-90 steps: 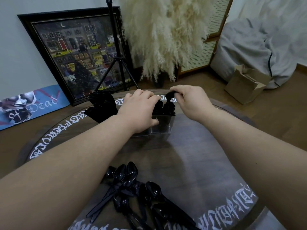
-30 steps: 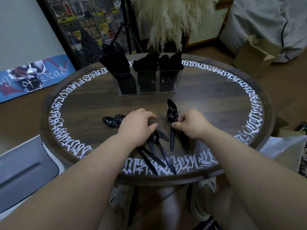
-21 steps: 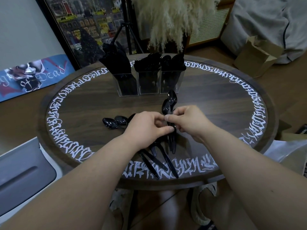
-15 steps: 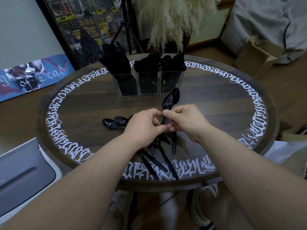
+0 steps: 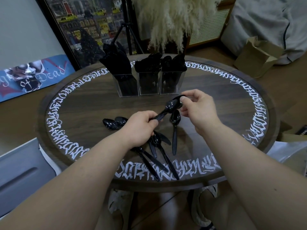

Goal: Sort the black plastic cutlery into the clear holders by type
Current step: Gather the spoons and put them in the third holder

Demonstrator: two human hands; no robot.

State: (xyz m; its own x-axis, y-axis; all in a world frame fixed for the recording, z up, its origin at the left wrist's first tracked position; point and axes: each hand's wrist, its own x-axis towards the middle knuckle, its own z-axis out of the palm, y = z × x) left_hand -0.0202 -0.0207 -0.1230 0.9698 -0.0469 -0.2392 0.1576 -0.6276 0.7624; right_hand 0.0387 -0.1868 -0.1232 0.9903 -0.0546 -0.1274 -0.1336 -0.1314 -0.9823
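Three clear holders stand in a row at the back of the round table: the left holder [image 5: 127, 87], the middle holder [image 5: 149, 84] and the right holder [image 5: 172, 83], each packed with black cutlery. My left hand [image 5: 139, 128] grips the handles of a small bunch of black spoons [image 5: 172, 105], lifted above the table. My right hand [image 5: 197, 108] pinches the bowl end of that bunch. Several loose black spoons [image 5: 174, 130] lie on the table below and toward the near edge, and two spoon bowls [image 5: 113, 123] show left of my left hand.
The dark wooden table [image 5: 232, 105] has white lettering around its rim. Behind it stand a framed picture [image 5: 86, 27], a tripod [image 5: 127, 30] and pampas grass [image 5: 169, 19]. A cardboard box [image 5: 257, 55] sits on the floor at right, a grey chair [image 5: 21, 171] at left.
Both hands left the holders and came down to the loose pile. The spoons were gathered and lifted; now the left hand holds the handles and the right pinches the bowls, farther right and higher.
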